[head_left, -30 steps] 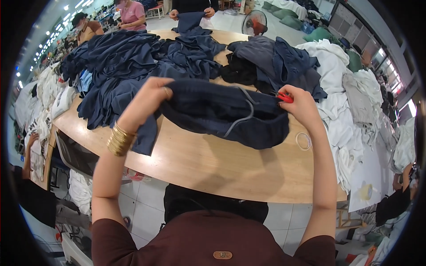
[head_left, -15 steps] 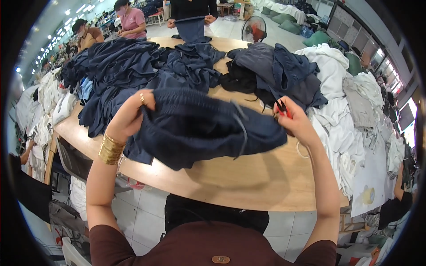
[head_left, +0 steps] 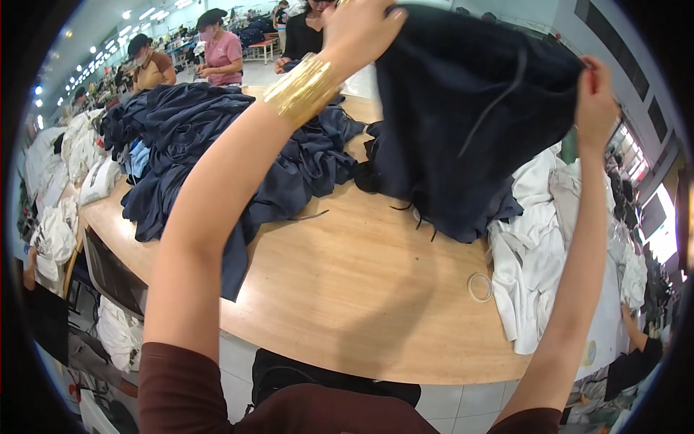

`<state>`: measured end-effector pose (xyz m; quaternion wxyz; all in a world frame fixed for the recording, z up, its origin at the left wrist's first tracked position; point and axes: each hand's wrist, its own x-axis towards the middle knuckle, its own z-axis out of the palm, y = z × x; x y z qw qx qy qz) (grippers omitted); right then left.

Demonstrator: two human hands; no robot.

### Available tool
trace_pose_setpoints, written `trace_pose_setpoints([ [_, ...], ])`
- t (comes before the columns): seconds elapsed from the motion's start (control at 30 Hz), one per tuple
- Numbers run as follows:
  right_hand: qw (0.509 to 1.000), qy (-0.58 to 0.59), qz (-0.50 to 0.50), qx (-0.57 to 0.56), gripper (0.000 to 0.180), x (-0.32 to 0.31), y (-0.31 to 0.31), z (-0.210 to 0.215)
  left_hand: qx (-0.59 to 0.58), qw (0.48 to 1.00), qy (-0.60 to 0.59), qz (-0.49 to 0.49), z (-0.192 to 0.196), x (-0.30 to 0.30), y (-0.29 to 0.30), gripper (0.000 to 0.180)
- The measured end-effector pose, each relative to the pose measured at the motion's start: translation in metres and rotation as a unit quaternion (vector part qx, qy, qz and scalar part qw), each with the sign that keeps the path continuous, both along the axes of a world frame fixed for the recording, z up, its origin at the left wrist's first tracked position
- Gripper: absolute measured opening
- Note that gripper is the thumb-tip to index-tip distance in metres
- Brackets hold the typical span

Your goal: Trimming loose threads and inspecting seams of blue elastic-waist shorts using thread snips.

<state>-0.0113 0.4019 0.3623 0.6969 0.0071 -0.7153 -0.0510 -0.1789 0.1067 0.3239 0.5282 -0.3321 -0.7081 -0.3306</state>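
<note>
Garment (head_left: 441, 94) hangs downward, its stretched upper edge sloping down rightward.

The navy garment (head_left: 455, 101) has swung up and right, now hanging spread.

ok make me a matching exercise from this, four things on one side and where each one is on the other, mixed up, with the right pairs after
Things
1. dark garment with a grey cord
2. navy cloth pile
3. white cloth pile
4. gold bangles

Places
A. along the right side of the wooden table
B. around the left wrist
C. held up between the left hand and the right hand
D. heaped on the left part of the table

Right pairs: 1-C, 2-D, 3-A, 4-B
</note>
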Motion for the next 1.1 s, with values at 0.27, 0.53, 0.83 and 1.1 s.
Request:
trace_pose_setpoints([
  [0.27,0.987,-0.151,-0.056,0.001,0.023,-0.072,0.04,-0.086,-0.175,0.974,-0.129,0.067,-0.083,-0.061,0.027,0.033],
  [0.53,0.807,-0.575,0.059,-0.124,0.006,0.024,0.024,-0.368,-0.222,0.819,-0.483,-0.216,-0.308,0.066,-0.184,0.019],
  [0.83,0.585,-0.613,0.15,-0.509,0.012,0.122,-0.092,-0.411,0.141,0.881,-0.423,0.157,-0.345,0.106,-0.372,0.033],
  [1.1,0.604,-0.666,0.255,-0.355,0.026,0.047,-0.191,-0.346,0.13,0.836,-0.523,0.106,-0.38,0.069,-0.258,0.021],
])
